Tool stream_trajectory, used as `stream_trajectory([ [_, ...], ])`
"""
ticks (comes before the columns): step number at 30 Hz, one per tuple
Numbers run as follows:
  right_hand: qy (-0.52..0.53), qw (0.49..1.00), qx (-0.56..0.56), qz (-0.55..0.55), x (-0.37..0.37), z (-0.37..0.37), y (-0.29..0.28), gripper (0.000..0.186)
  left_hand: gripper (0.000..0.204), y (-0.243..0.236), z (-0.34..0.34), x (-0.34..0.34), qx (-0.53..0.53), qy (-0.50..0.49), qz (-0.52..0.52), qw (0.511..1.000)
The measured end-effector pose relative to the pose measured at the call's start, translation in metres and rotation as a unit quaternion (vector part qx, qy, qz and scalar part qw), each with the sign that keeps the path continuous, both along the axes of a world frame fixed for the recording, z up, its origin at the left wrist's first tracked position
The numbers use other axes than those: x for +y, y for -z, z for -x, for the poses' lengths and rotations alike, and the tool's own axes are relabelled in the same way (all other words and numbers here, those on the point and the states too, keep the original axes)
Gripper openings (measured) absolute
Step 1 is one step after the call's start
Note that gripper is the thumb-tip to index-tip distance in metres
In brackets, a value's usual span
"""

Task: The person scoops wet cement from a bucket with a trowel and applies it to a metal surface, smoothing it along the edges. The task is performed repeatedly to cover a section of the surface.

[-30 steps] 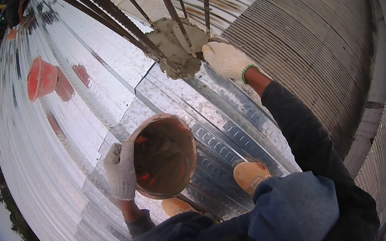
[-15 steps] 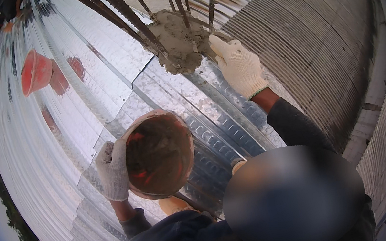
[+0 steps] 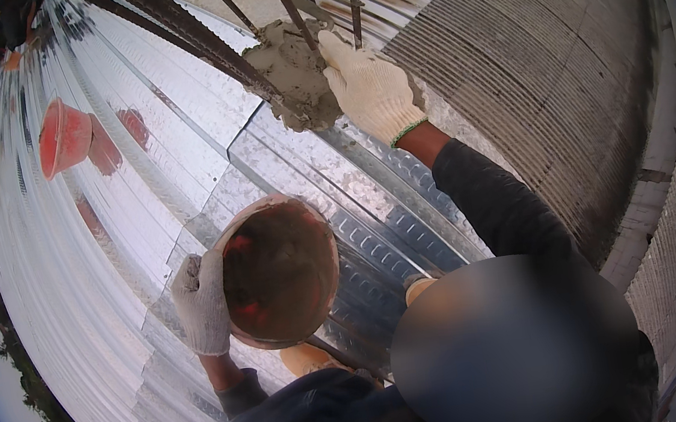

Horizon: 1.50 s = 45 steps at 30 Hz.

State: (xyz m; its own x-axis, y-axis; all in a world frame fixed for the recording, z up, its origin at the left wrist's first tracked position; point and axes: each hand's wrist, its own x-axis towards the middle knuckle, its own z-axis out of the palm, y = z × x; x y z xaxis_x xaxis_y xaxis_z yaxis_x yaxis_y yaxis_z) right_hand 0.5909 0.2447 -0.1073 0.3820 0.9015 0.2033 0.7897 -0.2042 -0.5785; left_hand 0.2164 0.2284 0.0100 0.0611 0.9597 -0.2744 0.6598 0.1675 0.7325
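Note:
My left hand [image 3: 202, 303], in a pale knit glove, grips the left rim of a round bucket [image 3: 282, 271]. The bucket tilts so its mouth faces up toward me; grey mortar coats its inside, with reddish patches showing through. Ahead and to the right, my gloved right hand [image 3: 373, 89] is at the right side of a heap of wet grey mortar [image 3: 292, 70], close to the upright rebars [image 3: 287, 2]. Its fingers curl downward out of sight, with the index finger or thumb pointing forward; whatever they hold is hidden.
Shiny ribbed metal decking [image 3: 104, 270] spreads over the left and middle. An orange-red bucket [image 3: 66, 137] stands on it at far left. Grey corrugated sheeting [image 3: 543, 70] lies to the right. Thick slanting rebars [image 3: 192, 33] rise at the top. My boot [image 3: 311, 360] is below the held bucket.
My right hand has moved left and slightly forward across the mortar heap, closer to the rebars. My left hand and the bucket stay nearly in place.

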Motion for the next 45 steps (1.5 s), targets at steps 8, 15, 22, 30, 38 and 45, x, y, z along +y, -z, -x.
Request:
stream_trajectory([
  [8, -0.089, 0.988, 0.057, 0.111, -0.031, -0.037, -0.004, 0.033, 0.037, 0.005, 0.009, 0.005, -0.009, -0.002, -0.005, 1.0],
  [15, -0.059, 0.996, -0.037, 0.062, -0.008, -0.041, 0.024, 0.025, 0.031, 0.015, 0.022, 0.015, -0.026, -0.004, 0.013, 1.0],
  [22, -0.034, 0.993, -0.076, 0.084, 0.01, -0.054, 0.052, 0.025, 0.029, 0.02, 0.02, 0.01, -0.047, -0.016, 0.015, 0.999],
  [30, -0.031, 0.991, -0.056, 0.113, -0.001, -0.037, 0.027, 0.029, 0.03, 0.015, 0.022, 0.017, -0.018, -0.006, 0.007, 1.0],
  [38, -0.008, 0.994, -0.032, 0.106, -0.057, -0.022, 0.006, 0.038, 0.03, 0.021, 0.031, 0.012, -0.045, 0.0, -0.003, 0.999],
  [45, -0.007, 0.997, 0.0, 0.08, -0.098, -0.015, 0.01, 0.041, 0.03, 0.017, 0.018, 0.013, -0.058, -0.006, 0.002, 0.998],
])
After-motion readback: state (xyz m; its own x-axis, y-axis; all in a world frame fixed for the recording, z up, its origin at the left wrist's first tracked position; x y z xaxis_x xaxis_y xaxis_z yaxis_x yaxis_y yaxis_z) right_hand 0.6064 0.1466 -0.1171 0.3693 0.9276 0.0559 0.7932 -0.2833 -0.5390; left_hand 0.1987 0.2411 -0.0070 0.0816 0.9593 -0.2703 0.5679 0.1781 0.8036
